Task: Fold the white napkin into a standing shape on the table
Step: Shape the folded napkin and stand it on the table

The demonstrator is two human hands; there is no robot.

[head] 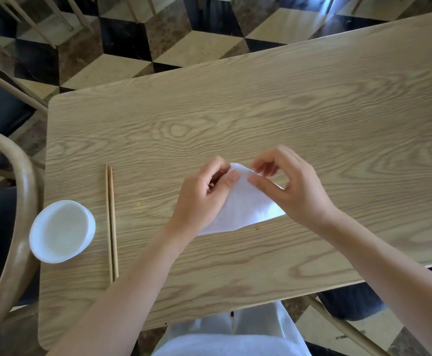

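The white napkin lies folded into a rough triangle on the wooden table, its point aimed away from me. My left hand pinches the napkin's upper left edge near the tip, thumb on top. From the other side, my right hand grips the upper right edge with thumb and fingers. Both hands cover the napkin's side edges, and the tip sits slightly raised between them.
A pair of wooden chopsticks lies lengthwise left of the napkin. A white bowl sits at the table's left edge. A curved wooden chair back stands just left of the table. Checkered floor and more chairs lie beyond.
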